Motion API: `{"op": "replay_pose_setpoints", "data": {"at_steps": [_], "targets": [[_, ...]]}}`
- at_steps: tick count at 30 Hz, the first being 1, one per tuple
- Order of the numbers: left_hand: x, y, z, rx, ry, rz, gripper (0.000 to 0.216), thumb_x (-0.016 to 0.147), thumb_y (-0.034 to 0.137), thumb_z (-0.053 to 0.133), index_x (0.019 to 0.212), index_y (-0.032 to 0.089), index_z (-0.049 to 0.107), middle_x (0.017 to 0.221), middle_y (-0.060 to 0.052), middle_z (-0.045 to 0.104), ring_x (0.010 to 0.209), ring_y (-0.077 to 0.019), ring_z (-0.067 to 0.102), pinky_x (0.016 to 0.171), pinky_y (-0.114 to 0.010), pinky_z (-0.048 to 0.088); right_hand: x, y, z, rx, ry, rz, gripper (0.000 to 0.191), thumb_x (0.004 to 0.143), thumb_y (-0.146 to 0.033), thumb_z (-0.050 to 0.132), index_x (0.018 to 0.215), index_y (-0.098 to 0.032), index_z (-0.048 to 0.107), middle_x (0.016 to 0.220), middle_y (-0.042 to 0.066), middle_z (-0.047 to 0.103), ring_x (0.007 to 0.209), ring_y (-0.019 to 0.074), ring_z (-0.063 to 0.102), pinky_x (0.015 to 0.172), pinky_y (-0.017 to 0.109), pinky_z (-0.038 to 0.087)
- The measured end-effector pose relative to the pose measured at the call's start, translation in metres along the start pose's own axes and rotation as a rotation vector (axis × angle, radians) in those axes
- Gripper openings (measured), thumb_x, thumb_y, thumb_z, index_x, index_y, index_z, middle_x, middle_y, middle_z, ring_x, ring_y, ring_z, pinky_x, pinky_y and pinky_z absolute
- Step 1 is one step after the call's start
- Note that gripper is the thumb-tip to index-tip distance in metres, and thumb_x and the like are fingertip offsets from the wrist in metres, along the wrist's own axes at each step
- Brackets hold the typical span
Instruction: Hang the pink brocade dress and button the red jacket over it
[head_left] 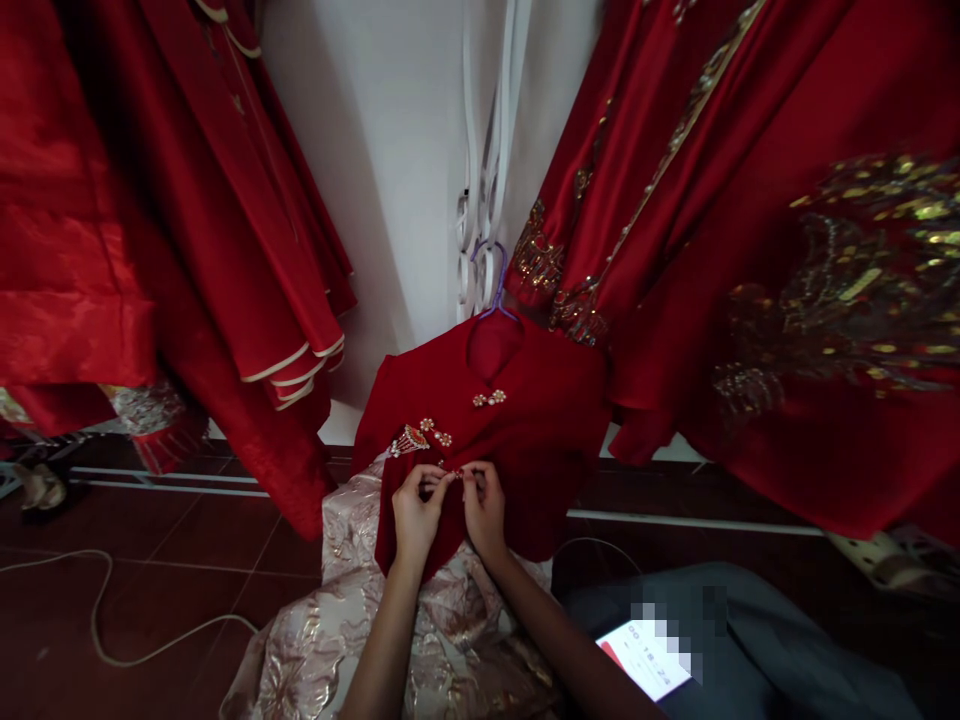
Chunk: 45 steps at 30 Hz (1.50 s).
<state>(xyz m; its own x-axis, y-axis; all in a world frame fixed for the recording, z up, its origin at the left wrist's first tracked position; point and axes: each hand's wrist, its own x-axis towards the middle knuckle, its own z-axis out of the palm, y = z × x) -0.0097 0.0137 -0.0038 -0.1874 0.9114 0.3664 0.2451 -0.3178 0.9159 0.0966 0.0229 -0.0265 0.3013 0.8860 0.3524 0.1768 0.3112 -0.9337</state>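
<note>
A small dark red jacket [525, 430] hangs on a purple hanger [491, 285] in front of me. It has pearl-like frog buttons [489, 398] near the collar and a tasselled one [411, 438] lower left. My left hand [417, 510] and my right hand [484, 508] meet at the jacket's front edge. Both pinch a small button fastening [454, 470] between their fingertips. Below the jacket spreads a pale gold brocade skirt [352, 620].
Red garments [150, 220] hang at the left, and red gowns with gold embroidery [787, 250] at the right. A white wall [390, 160] lies behind. A white cable [97, 610] runs over the dark floor. A grey cloth with a card [652, 655] lies at the lower right.
</note>
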Motion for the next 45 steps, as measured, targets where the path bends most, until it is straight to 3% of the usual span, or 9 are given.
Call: {"op": "replay_pose_setpoints", "data": {"at_steps": [10, 15, 19, 25, 30, 37, 41, 43, 45], "targets": [[-0.001, -0.001, 0.001, -0.086, -0.004, -0.082, 0.020, 0.073, 0.035, 0.065, 0.080, 0.017, 0.063, 0.078, -0.003, 0.067, 0.071, -0.0136, 0.064, 0.067, -0.024, 0.052, -0.001, -0.004, 0.000, 0.001, -0.017, -0.064, 0.013, 0.080, -0.023, 0.048, 0.091, -0.020, 0.052, 0.081, 0.002, 0.057, 0.065, 0.0124, 0.053, 0.055, 0.023, 0.043], [0.009, 0.010, -0.004, -0.262, -0.202, -0.182, 0.023, 0.066, 0.033, 0.071, 0.077, 0.014, 0.065, 0.076, -0.005, 0.069, 0.070, -0.0144, 0.064, 0.066, -0.023, 0.051, -0.005, -0.008, 0.001, -0.057, -0.049, -0.150, 0.036, 0.071, -0.016, 0.055, 0.106, -0.020, 0.048, 0.086, 0.002, 0.049, 0.063, 0.0113, 0.047, 0.048, 0.021, 0.040], [0.029, 0.019, -0.008, -0.299, -0.411, -0.272, 0.027, 0.065, 0.038, 0.072, 0.071, 0.013, 0.066, 0.071, -0.005, 0.068, 0.066, -0.0136, 0.063, 0.066, -0.024, 0.051, -0.005, -0.009, -0.001, -0.107, 0.019, -0.146, 0.025, 0.075, -0.020, 0.053, 0.100, -0.020, 0.051, 0.087, 0.003, 0.049, 0.068, 0.0127, 0.048, 0.057, 0.024, 0.043], [0.050, 0.016, 0.002, -0.433, -0.019, -0.323, 0.034, 0.069, 0.045, 0.066, 0.085, 0.015, 0.063, 0.080, -0.004, 0.068, 0.070, -0.0127, 0.064, 0.069, -0.027, 0.053, -0.004, -0.008, -0.005, -0.032, 0.104, -0.164, 0.016, 0.080, -0.020, 0.047, 0.096, -0.020, 0.051, 0.091, 0.004, 0.051, 0.081, 0.0159, 0.052, 0.074, 0.031, 0.044], [0.050, 0.014, 0.011, -0.455, 0.010, -0.280, 0.029, 0.070, 0.039, 0.065, 0.087, 0.014, 0.066, 0.099, -0.009, 0.069, 0.089, -0.0168, 0.064, 0.080, -0.030, 0.052, -0.004, -0.007, -0.007, -0.024, 0.089, -0.161, 0.015, 0.079, -0.020, 0.047, 0.094, -0.020, 0.050, 0.088, 0.003, 0.052, 0.080, 0.0163, 0.052, 0.075, 0.031, 0.043], [0.052, 0.015, 0.016, -0.410, 0.128, -0.270, 0.017, 0.069, 0.029, 0.064, 0.077, 0.013, 0.065, 0.085, -0.007, 0.071, 0.081, -0.0151, 0.065, 0.079, -0.028, 0.049, -0.003, -0.008, -0.007, -0.024, 0.074, -0.134, 0.013, 0.079, -0.022, 0.047, 0.091, -0.020, 0.049, 0.086, 0.003, 0.052, 0.078, 0.0159, 0.051, 0.074, 0.030, 0.042], [0.056, 0.031, 0.025, -0.346, -0.090, -0.238, 0.028, 0.076, 0.039, 0.059, 0.080, 0.012, 0.067, 0.078, -0.005, 0.069, 0.074, -0.0152, 0.063, 0.069, -0.025, 0.049, -0.004, -0.007, -0.006, -0.020, 0.087, -0.087, 0.010, 0.076, -0.022, 0.050, 0.084, -0.021, 0.044, 0.076, -0.002, 0.047, 0.067, 0.0134, 0.047, 0.064, 0.027, 0.040], [0.062, 0.046, 0.030, -0.253, -0.221, -0.110, 0.029, 0.079, 0.040, 0.056, 0.082, 0.013, 0.067, 0.077, -0.005, 0.068, 0.074, -0.0153, 0.062, 0.069, -0.025, 0.049, -0.005, -0.004, -0.006, -0.028, 0.102, -0.071, 0.014, 0.073, -0.022, 0.052, 0.077, -0.022, 0.039, 0.068, -0.004, 0.041, 0.060, 0.0123, 0.041, 0.059, 0.025, 0.037], [0.072, 0.061, 0.034, -0.113, -0.261, 0.097, 0.025, 0.082, 0.036, 0.055, 0.091, 0.015, 0.065, 0.085, -0.005, 0.066, 0.079, -0.0150, 0.061, 0.073, -0.025, 0.048, -0.004, -0.001, -0.006, -0.032, 0.115, -0.075, 0.016, 0.071, -0.021, 0.051, 0.071, -0.022, 0.035, 0.065, -0.005, 0.037, 0.059, 0.0120, 0.038, 0.058, 0.024, 0.034]]}}
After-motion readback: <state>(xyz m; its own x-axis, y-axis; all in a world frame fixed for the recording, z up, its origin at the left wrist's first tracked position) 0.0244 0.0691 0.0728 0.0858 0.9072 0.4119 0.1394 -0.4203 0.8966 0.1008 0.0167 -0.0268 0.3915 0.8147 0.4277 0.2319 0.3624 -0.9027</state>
